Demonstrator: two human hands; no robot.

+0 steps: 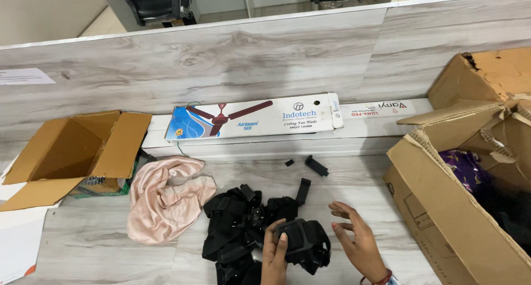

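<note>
Single head view: scene is seen steeply from above, facing forward over the table (99,246) toward the partition wall (221,64), at close range.

— What do we have on the left?

— We see an open box (66,152) lying on its side, and a pink cloth (163,199) crumpled just beside it.

— And along the wall?

— We find a long fan carton (251,118) resting on a white ledge (265,147) against the grey partition (221,58). Two small black clips (315,165) lie on the desk (83,246) below it.

— To the right?

— We see a big torn box (448,207) with purple cloth (467,166) inside. Beyond the partition, chairs (155,3) stand.
</note>
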